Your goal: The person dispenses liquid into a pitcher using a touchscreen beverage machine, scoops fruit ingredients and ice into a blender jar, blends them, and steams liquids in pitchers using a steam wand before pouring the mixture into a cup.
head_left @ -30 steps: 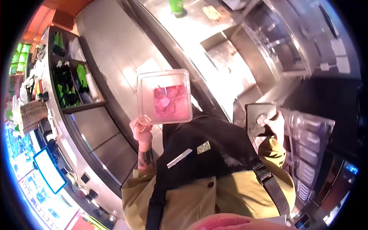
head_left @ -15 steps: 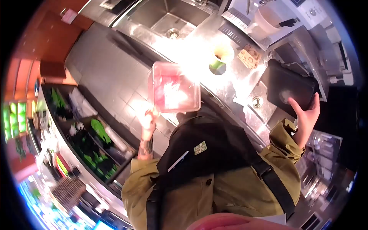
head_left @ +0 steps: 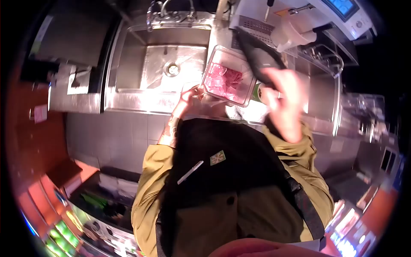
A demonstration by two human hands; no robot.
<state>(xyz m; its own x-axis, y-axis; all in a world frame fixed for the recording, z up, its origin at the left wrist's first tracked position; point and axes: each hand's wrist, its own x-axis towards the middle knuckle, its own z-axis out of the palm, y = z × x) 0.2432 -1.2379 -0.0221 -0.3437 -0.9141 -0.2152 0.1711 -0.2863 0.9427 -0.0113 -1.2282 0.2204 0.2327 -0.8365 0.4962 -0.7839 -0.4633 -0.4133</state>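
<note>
My left hand (head_left: pixel 193 94) is closed on the near left edge of a clear plastic container (head_left: pixel 227 55). Chunky pink-red pieces (head_left: pixel 222 81) lie in it, over the counter beside the sink. My right hand (head_left: pixel 286 100), smeared by motion, grips a dark rectangular lid (head_left: pixel 259 53). The lid is tilted steeply up, right at the container's right side. Part of a green-edged cup (head_left: pixel 259 91) shows between the container and my right hand, which hides the rest.
A steel sink (head_left: pixel 150 64) lies to the left, its faucet (head_left: pixel 169 17) at the back. Behind the lid stand a white pitcher (head_left: pixel 291 36) and a machine with a lit screen (head_left: pixel 340 6). Another sink (head_left: pixel 323 92) is at the right.
My view has turned toward the sink and counter. The container has moved from over the floor to over the counter; the dark lid has come leftward to its side and tilted up.
</note>
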